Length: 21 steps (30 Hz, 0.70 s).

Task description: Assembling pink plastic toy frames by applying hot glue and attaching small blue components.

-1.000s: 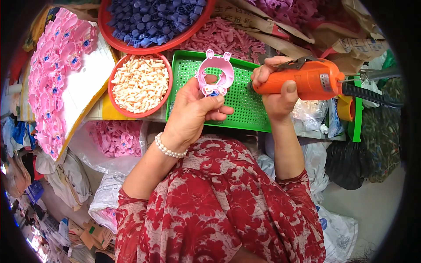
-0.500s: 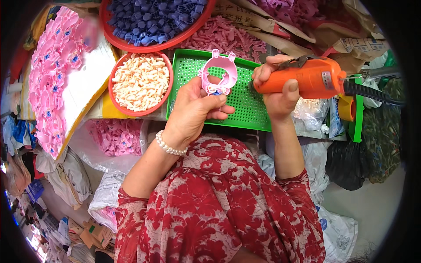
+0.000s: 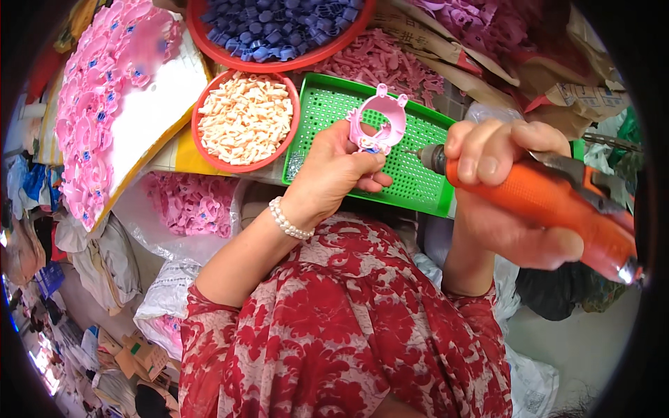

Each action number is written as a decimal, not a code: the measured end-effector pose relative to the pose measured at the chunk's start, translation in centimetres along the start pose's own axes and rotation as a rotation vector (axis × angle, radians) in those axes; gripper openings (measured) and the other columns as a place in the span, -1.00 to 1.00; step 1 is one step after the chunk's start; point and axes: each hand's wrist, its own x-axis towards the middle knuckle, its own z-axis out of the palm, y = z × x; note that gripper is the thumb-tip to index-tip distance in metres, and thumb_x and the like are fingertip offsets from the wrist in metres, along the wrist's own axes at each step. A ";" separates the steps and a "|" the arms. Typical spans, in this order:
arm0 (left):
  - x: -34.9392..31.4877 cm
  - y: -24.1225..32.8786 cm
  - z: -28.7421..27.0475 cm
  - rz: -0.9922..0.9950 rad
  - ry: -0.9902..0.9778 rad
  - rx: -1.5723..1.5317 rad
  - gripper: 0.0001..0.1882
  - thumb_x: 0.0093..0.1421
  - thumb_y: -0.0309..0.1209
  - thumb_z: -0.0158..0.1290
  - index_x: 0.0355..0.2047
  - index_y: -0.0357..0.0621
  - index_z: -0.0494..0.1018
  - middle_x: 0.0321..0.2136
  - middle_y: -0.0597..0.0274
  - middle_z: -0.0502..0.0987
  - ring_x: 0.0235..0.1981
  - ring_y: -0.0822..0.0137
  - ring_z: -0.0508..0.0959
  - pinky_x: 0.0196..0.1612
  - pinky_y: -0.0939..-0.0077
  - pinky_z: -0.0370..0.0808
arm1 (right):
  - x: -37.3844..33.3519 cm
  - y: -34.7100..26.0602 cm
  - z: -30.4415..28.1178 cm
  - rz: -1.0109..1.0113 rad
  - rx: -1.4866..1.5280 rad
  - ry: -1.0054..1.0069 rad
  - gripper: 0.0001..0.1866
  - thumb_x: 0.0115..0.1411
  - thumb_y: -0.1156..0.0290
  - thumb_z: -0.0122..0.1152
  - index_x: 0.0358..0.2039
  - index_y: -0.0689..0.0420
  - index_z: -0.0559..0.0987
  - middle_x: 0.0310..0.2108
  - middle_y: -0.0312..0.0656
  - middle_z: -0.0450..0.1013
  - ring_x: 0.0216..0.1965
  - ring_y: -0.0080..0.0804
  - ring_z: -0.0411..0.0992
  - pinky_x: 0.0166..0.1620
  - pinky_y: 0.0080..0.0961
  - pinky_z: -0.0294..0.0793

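Pinched in my left hand [image 3: 333,161] is a pink ring-shaped plastic part [image 3: 398,124] with two small ear-like knobs on its upper rim and a bit of blue near my fingertips. My right hand [image 3: 503,188] is wrapped round an orange electric screwdriver [image 3: 550,205], which slants with its bit toward the pink part. The bit's tip is apart from the part, a little to its right. Beneath both lies a green perforated tray [image 3: 433,206], with small metallic pieces in its left corner.
A red tub [image 3: 282,67] of blue plastic pieces and a smaller red bowl [image 3: 296,111] of cream pieces stand left of the tray. Pink assembled parts [image 3: 90,118] cover a white board at far left. Loose pink pieces [image 3: 380,66] lie behind the tray.
My right hand has raised the screwdriver closer to the camera and tilted it, so its bit now shows beside the pink part. The surroundings have shifted slightly rightward in view.
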 end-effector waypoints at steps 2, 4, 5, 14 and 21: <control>-0.1 0.1 0.0 -0.003 0.006 0.004 -0.71 0.08 -0.59 0.01 -0.18 -0.27 0.25 -0.44 0.20 0.46 -0.57 0.41 0.55 -0.57 0.71 0.50 | 0.4 0.4 0.4 0.009 0.021 -0.046 -0.06 -0.05 -0.41 -0.02 0.03 0.23 0.27 -0.39 -0.29 0.32 -0.39 -0.43 0.30 -0.20 -0.37 0.27; -0.1 0.1 0.1 0.007 -0.003 0.011 -0.72 0.08 -0.59 0.01 -0.18 -0.27 0.26 -0.44 0.21 0.47 -0.57 0.43 0.54 -0.57 0.72 0.49 | 0.8 0.8 0.6 0.016 0.062 -0.117 -0.05 -0.05 -0.41 -0.03 0.03 0.24 0.25 -0.38 -0.28 0.33 -0.38 -0.42 0.31 -0.18 -0.36 0.28; -0.1 0.2 0.2 0.014 -0.015 0.019 -0.72 0.08 -0.59 0.00 -0.18 -0.27 0.27 -0.44 0.23 0.47 -0.57 0.45 0.54 -0.57 0.72 0.49 | 0.8 1.0 0.8 0.016 0.063 -0.120 -0.05 -0.05 -0.41 -0.03 0.03 0.24 0.25 -0.38 -0.28 0.33 -0.38 -0.42 0.31 -0.18 -0.36 0.28; -0.5 0.6 0.4 0.019 -0.002 0.007 -0.73 0.08 -0.58 -0.02 -0.17 -0.26 0.32 -0.45 0.28 0.47 -0.55 0.51 0.51 -0.56 0.74 0.48 | -0.3 2.8 2.0 0.176 0.033 0.111 -0.11 0.00 -0.37 -0.05 -0.02 0.27 0.26 -0.42 -0.22 0.35 -0.40 -0.39 0.33 -0.21 -0.34 0.32; -0.4 0.6 0.1 0.009 -0.041 0.043 -0.70 0.07 -0.59 -0.02 -0.14 -0.27 0.29 -0.32 0.21 0.49 -0.51 0.46 0.55 -0.48 0.71 0.54 | -0.5 3.7 2.1 0.209 0.051 0.188 -0.16 0.02 -0.34 -0.04 -0.07 0.28 0.30 -0.45 -0.20 0.36 -0.43 -0.37 0.34 -0.24 -0.35 0.33</control>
